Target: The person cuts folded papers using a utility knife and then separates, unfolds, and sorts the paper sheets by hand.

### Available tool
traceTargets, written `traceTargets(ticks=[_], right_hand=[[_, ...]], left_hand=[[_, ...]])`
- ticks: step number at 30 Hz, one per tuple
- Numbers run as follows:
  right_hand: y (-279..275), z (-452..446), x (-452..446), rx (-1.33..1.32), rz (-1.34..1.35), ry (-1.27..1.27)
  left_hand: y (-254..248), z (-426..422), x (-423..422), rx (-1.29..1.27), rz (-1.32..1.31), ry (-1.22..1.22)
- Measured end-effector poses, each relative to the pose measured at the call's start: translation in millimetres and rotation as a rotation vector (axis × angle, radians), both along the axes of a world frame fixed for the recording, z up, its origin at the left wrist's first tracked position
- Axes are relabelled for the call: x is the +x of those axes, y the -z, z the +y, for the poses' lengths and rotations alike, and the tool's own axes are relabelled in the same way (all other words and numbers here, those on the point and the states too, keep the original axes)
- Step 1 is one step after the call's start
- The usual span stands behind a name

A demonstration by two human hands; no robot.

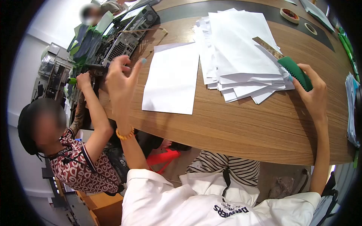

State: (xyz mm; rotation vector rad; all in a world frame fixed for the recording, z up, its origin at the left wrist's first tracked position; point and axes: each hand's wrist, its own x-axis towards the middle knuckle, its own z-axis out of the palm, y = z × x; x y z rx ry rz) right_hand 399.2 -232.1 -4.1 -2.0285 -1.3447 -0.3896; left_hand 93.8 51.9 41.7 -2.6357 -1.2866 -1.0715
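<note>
The right hand's grip pinches a green-handled knife with a stained flat blade over loosely stacked white paper sheets on the brown wooden tabletop; the raised left hand is spread, fingers curled.

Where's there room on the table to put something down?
Bare wood on the table runs between the paper pile and the near edge. Another patch lies between the right hand and the papers along the right side. It's crowded at the far left, where the computer case sits, and the pile and loose sheet cover the far middle.
</note>
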Motion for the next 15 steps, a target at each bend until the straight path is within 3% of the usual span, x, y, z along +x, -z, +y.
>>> traceTargets(ticks=[1,4,8,11,15], right_hand=[[-0.9,0.0,-0.8,0.003,-0.002,-0.003],[-2.4,0.6,-1.5,-0.011,0.009,0.008],[-1.7,-0.5,-1.9,-0.037,0.016,0.027],[-0.3,0.3,-0.7,-0.045,0.006,0.03],[-2.2,-1.0,-0.8,-0.038,0.024,0.036]], left_hand=[[9.7,19.0,-5.7,-0.258,0.076,-0.023],[42.6,39.0,-10.9,-0.376,0.225,0.143],[44.1,35.3,-2.4,-0.608,0.082,0.202],[51.6,61.0,-14.0,-0.615,0.023,0.314],[0.4,54.3,-39.1,-0.58,-0.198,0.194]])
